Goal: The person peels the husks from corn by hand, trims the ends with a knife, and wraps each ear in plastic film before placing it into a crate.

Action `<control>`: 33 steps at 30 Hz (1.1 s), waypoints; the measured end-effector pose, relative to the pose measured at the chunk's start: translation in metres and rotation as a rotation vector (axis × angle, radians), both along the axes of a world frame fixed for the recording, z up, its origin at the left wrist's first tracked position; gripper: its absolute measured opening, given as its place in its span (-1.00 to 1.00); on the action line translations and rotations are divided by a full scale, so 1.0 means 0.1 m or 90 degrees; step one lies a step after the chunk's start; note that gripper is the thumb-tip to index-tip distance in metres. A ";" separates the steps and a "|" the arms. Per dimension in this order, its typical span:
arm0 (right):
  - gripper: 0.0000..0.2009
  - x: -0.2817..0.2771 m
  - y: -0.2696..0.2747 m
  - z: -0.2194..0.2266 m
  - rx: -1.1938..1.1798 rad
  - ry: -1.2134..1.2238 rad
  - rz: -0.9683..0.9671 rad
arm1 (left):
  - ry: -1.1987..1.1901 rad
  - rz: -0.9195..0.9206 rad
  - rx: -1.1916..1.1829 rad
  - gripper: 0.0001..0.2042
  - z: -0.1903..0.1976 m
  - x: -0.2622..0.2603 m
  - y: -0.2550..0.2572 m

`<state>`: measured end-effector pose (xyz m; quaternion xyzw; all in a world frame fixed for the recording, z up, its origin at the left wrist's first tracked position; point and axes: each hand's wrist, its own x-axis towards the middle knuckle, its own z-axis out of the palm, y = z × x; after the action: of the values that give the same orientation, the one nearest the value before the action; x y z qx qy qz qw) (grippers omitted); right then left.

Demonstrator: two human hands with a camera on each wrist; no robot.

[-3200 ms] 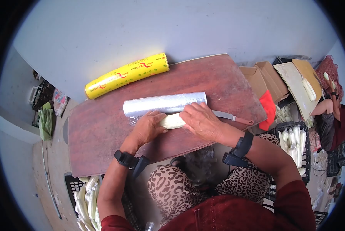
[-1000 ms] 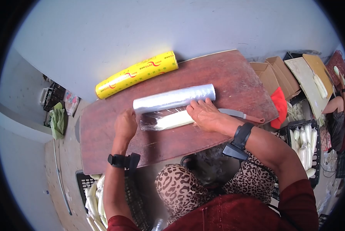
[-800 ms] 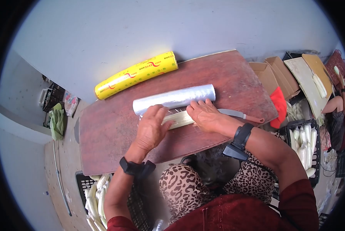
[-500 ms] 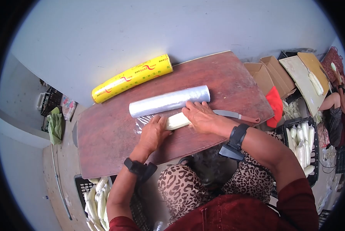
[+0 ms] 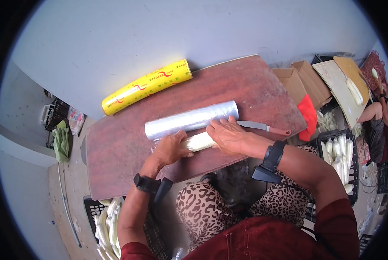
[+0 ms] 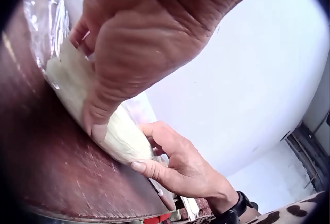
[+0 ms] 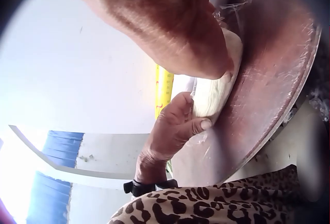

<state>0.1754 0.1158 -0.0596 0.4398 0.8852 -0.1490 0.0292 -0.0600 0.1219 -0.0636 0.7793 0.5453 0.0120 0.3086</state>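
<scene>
A pale, husk-covered corn cob (image 5: 198, 142) lies on the red-brown table (image 5: 120, 162), just in front of a roll of clear film (image 5: 191, 118). The left hand (image 5: 170, 149) grips its left end, thumb on the near side, as the left wrist view shows on the cob (image 6: 121, 134). At the other end, the right hand (image 5: 229, 136) holds the cob with fingers over the far side; its thumb is seen in the left wrist view. Loose film (image 6: 47, 23) stretches beside the cob's end. A knife (image 5: 263, 126) lies to the right of the right hand.
Behind the film roll lies a yellow printed roll (image 5: 146, 86) by the wall. A red cloth (image 5: 307, 118) hangs at the table's right edge. Crates of wrapped cobs (image 5: 340, 158) stand right and lower left; another person (image 5: 375, 125) sits far right.
The left hand came from left of the cob, away from it, onto its left end. The cob and right hand stayed together, and the film roll now lies slightly nearer the hands.
</scene>
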 end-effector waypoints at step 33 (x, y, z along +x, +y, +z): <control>-0.69 -0.03 0.03 -0.14 0.101 0.002 0.007 | -0.097 -0.151 0.314 -0.40 -0.13 0.30 -0.30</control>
<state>0.1720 0.1192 -0.0734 0.4353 0.8968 -0.0788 -0.0062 -0.0299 0.0916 -0.0765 0.8860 0.4061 0.1665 0.1494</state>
